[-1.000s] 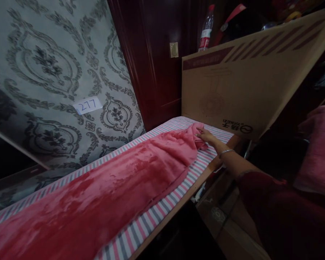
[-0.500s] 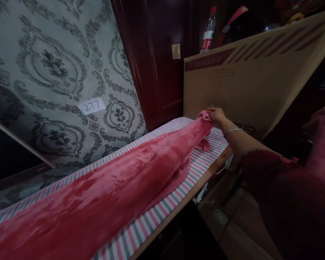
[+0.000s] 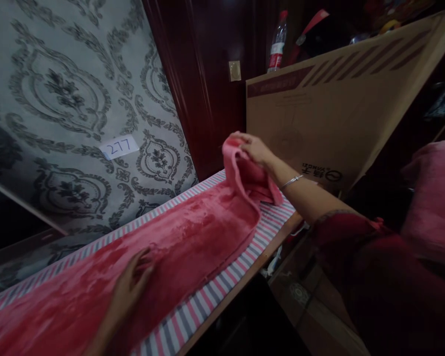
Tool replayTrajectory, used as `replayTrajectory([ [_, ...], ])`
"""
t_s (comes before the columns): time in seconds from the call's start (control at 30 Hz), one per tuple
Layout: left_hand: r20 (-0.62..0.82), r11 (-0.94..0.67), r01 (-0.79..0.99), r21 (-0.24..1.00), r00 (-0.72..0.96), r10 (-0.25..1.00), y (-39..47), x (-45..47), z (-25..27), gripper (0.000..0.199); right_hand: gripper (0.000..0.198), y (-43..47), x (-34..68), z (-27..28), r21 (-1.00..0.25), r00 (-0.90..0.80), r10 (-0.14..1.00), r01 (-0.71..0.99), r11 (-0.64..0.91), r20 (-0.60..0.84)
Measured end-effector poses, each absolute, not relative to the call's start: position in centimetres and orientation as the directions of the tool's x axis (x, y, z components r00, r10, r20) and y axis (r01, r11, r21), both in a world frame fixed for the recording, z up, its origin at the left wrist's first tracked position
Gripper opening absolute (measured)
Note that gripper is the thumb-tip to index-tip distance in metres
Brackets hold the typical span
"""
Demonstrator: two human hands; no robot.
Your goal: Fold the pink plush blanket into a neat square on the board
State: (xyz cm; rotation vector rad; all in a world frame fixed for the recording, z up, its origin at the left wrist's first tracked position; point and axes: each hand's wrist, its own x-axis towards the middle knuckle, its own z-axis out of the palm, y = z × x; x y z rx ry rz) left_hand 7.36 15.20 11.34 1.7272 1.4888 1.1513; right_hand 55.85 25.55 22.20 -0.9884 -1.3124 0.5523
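A long pink plush blanket (image 3: 193,232) lies along a narrow surface covered with a striped pink, grey and white cloth (image 3: 196,311). My right hand (image 3: 254,147) grips the blanket's far end and holds it lifted and folded back toward me. A silver bangle sits on that wrist. My left hand (image 3: 133,279) rests flat on the blanket's middle part, fingers spread.
A large cardboard box (image 3: 337,99) leans behind the far end. A plastic bottle (image 3: 277,42) stands above it by a dark red wooden door. The patterned wall carries a label reading 277 (image 3: 118,146). More pink fabric (image 3: 435,198) is at the right. The floor drops off right of the surface's edge.
My right hand has lifted the blanket's far end and drawn it back toward me, folding it over. My left hand has come into view and pressed onto the blanket.
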Motion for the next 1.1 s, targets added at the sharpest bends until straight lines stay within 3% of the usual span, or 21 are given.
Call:
replayTrajectory([
  [0.1,-0.016,-0.005,0.107,0.994,0.201,0.98,17.1,14.3,9.9,0.083,0.047,23.3,52.7,17.5,-0.838,-0.209,0.901,0.333,0.432,0.381],
  [0.13,-0.062,0.064,0.0,0.998,0.248,0.967,17.7,16.7,9.4,0.084,0.046,22.5,52.4,15.6,-0.817,-0.254,0.909,0.405,0.41,0.33],
  [0.23,-0.139,0.177,-0.101,0.979,0.307,0.942,19.3,22.6,7.6,0.089,0.03,20.1,54.2,10.6,-0.749,0.155,0.925,0.639,0.173,0.346],
  [0.3,-0.098,0.111,-0.026,0.994,0.294,0.951,19.9,24.9,6.4,0.089,0.034,18.4,56.8,8.2,-0.735,0.354,0.856,0.676,0.045,0.378],
  [0.37,0.028,-0.06,0.152,0.987,0.204,0.978,20.4,26.2,5.4,0.086,0.043,16.6,59.1,6.4,-0.725,0.475,0.79,0.686,-0.056,0.388],
  [0.47,0.256,-0.261,0.48,0.837,0.078,0.963,21.1,27.3,4.7,0.078,0.061,14.5,60.6,4.0,-0.699,0.525,0.761,0.702,-0.134,0.38],
  [0.57,0.263,-0.288,0.562,0.776,0.128,0.956,22.0,27.8,5.0,0.053,0.049,14.2,60.1,2.9,-0.669,0.515,0.763,0.728,-0.15,0.39],
  [0.67,0.179,-0.224,0.479,0.849,0.137,0.974,22.8,27.7,6.5,0.016,0.023,15.8,59.8,4.6,-0.667,0.539,0.734,0.728,-0.158,0.414],
  [0.7,0.174,-0.217,0.439,0.872,0.137,0.975,23.0,27.6,7.3,0.012,0.02,16.6,60.0,6.0,-0.674,0.554,0.717,0.721,-0.16,0.423],
  [0.8,0.201,-0.227,0.146,0.963,0.17,0.965,23.5,27.5,11.3,0.028,0.025,18.8,61.3,12.3,-0.696,0.594,0.659,0.703,-0.147,0.461],
  [0.9,0.297,-0.262,-0.23,0.937,0.134,0.945,23.6,28.3,16.9,0.038,0.03,19.9,63.0,19.7,-0.698,0.599,0.613,0.709,-0.106,0.515],
  [1.0,0.432,-0.372,-0.37,0.851,0.092,0.897,23.8,30.3,22.4,0.032,0.029,20.1,65.1,25.2,-0.678,0.613,0.564,0.725,-0.121,0.554],
  [1.1,0.488,-0.389,-0.412,0.824,0.166,0.857,24.1,33.9,25.6,0.025,0.03,20.5,67.6,26.3,-0.674,0.669,0.584,0.691,-0.261,0.459],
])
